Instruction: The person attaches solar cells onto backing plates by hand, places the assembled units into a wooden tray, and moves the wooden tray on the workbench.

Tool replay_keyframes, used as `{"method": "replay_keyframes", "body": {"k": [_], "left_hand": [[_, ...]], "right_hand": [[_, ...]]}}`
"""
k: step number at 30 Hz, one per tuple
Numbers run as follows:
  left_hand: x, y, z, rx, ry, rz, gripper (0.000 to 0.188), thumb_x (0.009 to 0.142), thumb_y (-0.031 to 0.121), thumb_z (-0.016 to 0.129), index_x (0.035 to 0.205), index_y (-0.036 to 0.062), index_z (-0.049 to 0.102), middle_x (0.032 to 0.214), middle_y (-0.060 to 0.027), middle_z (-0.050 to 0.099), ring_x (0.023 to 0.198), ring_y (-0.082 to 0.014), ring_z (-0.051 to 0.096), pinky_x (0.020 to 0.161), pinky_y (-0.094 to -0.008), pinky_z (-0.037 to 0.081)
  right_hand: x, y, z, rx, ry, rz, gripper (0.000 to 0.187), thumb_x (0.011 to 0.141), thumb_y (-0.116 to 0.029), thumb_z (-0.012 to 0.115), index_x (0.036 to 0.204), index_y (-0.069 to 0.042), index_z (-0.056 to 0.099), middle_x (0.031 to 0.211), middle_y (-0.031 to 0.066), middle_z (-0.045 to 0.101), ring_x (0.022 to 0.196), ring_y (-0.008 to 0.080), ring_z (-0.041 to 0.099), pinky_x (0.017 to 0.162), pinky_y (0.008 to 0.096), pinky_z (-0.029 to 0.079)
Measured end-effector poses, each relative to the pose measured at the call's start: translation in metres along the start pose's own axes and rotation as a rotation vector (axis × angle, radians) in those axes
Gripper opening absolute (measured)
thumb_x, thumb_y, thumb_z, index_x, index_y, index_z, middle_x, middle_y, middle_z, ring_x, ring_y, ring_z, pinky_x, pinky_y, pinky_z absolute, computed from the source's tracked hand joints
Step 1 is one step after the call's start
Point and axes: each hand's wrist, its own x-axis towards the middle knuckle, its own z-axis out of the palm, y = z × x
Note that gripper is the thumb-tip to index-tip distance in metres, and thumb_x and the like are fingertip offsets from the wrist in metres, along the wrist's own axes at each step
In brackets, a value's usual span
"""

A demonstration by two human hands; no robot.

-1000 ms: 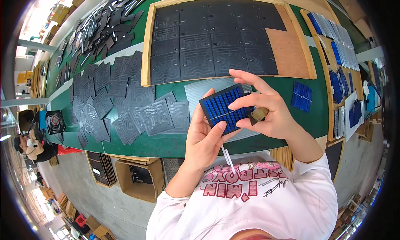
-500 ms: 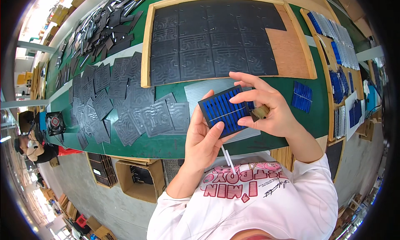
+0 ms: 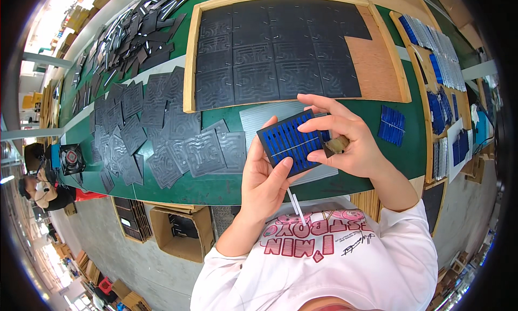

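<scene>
Both hands hold a small solar panel (image 3: 286, 141), with blue strips in a black square frame, tilted above the green table. My left hand (image 3: 261, 184) grips its left and lower edge, thumb on the front face. On the other side, my right hand (image 3: 359, 143) has its fingertips and thumb at the panel's right edge. A small yellowish-brown piece (image 3: 338, 144) sits against the fingers of that hand; its kind is unclear. Under the panel lies a grey ribbed sheet (image 3: 261, 115), partly hidden by my hands. To the right rests a group of blue solar strips (image 3: 392, 125).
Beyond my hands is a wooden-framed tray (image 3: 377, 68) with rows of black square plates. More loose black plates (image 3: 205, 153) overlap at the left, with a heap of dark strips (image 3: 143, 35) behind. A wooden board (image 3: 430, 165) carries blue and silver strips at right. A cardboard box (image 3: 162, 232) stands below.
Hardly anything differs. Both hands keep their hold on the solar panel, with only a very slight shift of the view and the fingers.
</scene>
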Motion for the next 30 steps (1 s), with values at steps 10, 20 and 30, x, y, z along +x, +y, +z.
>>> {"method": "replay_keyframes", "body": {"k": [10,20,30], "left_hand": [[0.0,-0.003,0.001,-0.088,-0.015,-0.024,0.059,0.1,0.004,0.041,0.155,0.0083,0.018,0.145,-0.0218,0.042,0.128,-0.0362,0.053,0.101,-0.0529,0.052],[-0.003,-0.014,0.009,0.088,-0.07,0.012,0.056,0.101,0.003,0.037,0.154,0.0089,0.02,0.146,-0.0185,0.041,0.132,-0.0333,0.05,0.106,-0.0498,0.047],[0.001,0.0,-0.005,-0.061,-0.067,0.008,0.057,0.101,0.008,0.046,0.153,0.0047,0.022,0.145,-0.0218,0.042,0.127,-0.0387,0.052,0.1,-0.0511,0.052]], "right_hand": [[0.0,-0.013,0.002,0.168,0.078,0.26,0.078,0.069,-0.008,0.086,0.138,-0.014,0.051,0.143,0.0097,0.05,0.114,0.0206,0.057,0.088,0.0323,0.051],[0.001,-0.01,0.003,0.113,0.121,0.276,0.077,0.069,-0.005,0.085,0.137,-0.011,0.049,0.128,0.0063,0.06,0.103,0.0099,0.056,0.079,0.0235,0.051],[-0.002,-0.007,-0.012,0.344,0.168,0.334,0.039,0.081,0.0,0.077,0.117,-0.003,0.065,0.083,0.0025,0.07,0.076,0.0046,0.062,0.065,0.0188,0.045]]}}
